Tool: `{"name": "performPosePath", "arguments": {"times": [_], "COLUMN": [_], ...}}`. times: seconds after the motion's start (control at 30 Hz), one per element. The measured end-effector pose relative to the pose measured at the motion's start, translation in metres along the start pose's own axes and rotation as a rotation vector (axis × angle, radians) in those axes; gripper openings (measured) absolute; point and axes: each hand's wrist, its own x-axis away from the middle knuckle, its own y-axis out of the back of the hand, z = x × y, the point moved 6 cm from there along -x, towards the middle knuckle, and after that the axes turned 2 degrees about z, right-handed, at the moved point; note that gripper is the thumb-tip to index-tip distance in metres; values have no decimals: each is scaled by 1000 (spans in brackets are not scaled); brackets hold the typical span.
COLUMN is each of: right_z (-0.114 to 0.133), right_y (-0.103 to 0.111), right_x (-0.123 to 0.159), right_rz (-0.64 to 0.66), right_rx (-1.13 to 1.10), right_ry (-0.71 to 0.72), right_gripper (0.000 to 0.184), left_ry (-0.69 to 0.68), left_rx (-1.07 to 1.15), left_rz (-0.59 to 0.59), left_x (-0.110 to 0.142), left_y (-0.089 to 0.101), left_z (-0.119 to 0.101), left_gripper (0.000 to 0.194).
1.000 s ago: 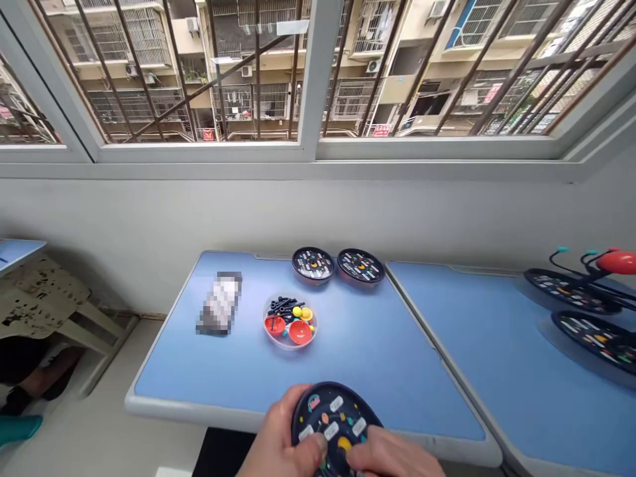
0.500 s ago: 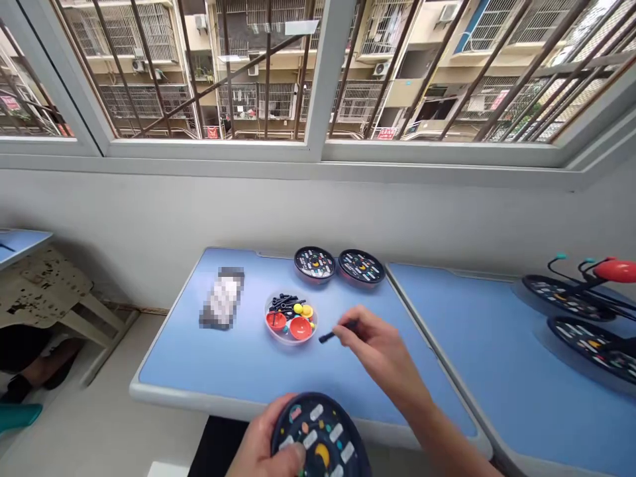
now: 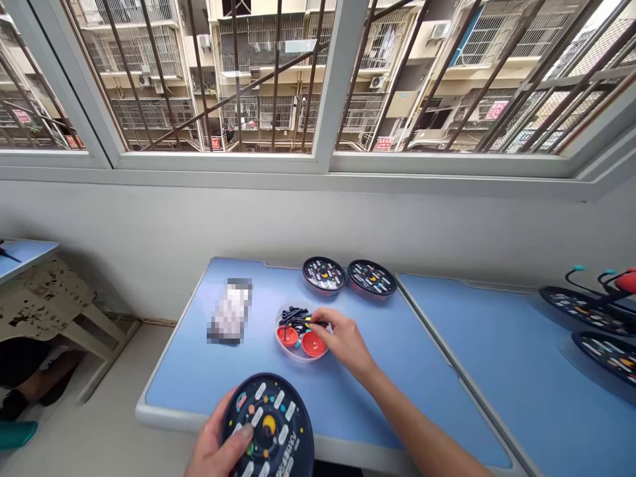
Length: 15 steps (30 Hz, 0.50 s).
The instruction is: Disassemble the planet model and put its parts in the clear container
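Observation:
My left hand (image 3: 218, 440) grips a round dark base (image 3: 293, 411) printed with planets and white labels, thumb lying on its face, above the table's front edge. Over the right rim of a clear plastic bowl (image 3: 297, 358), my right hand (image 3: 345, 338) pinches a thin black plastic piece (image 3: 318, 322). Inside the bowl are several black rod-like parts (image 3: 293, 315), two red half-shells (image 3: 313, 344) and small yellow pieces, the latter partly hidden by my right fingers.
Two more printed round bases (image 3: 323, 274) stand at the back of the blue table (image 3: 189, 377). A pixelated dark and pale item (image 3: 231, 311) lies to the left. On the adjoining right table (image 3: 497, 344) are assembled models with a red ball (image 3: 627, 283). A person's legs show at far left.
My right hand has moved left to the bowl, still holding a black piece. My left hand and the round base have shifted left and more of the base shows. The view has tilted slightly.

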Motion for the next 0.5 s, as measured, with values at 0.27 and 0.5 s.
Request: {"name": "performPosePath", "arguments": {"times": [0.27,0.5], "right_z": [-1,14], "right_y": [-4,14], "right_x": [3,28], "right_rz": [0,-38], "right_rx": [3,-15], "right_ry": [67,28], "right_gripper": [12,17], "left_ry": [-3,-27], "left_rx": [-7,49], "left_rz": [-10,-4], "left_x": [-7,-15], "left_y": [4,-1], "left_z": [-2,-11], "left_gripper": [93,79]}}
